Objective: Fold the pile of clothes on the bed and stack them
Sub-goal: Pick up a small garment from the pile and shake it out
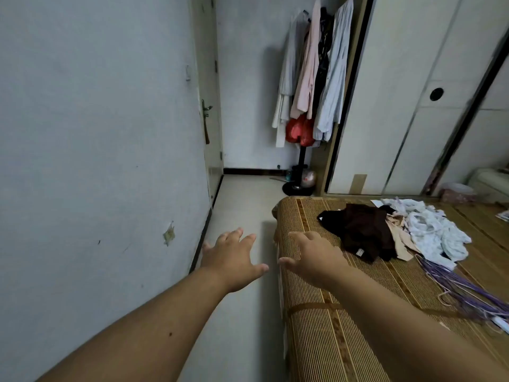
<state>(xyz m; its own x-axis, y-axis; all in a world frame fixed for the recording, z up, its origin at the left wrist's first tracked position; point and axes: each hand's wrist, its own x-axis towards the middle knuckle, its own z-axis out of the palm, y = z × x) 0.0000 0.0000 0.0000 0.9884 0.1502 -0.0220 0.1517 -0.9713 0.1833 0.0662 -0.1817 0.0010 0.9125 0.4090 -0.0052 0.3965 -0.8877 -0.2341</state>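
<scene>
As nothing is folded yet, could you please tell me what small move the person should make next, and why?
Probably reach the right hand forward to the dark brown garment and grip it: both hands are open and hold nothing, and that garment lies nearest it on the bed.

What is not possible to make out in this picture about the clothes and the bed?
Head view only.
Pile of clothes: garment count; pieces overlap.
Bed: far side cut off by right edge.
Right hand: contact with bed hidden under palm.
Purple bundle: cut off at right edge.
</scene>
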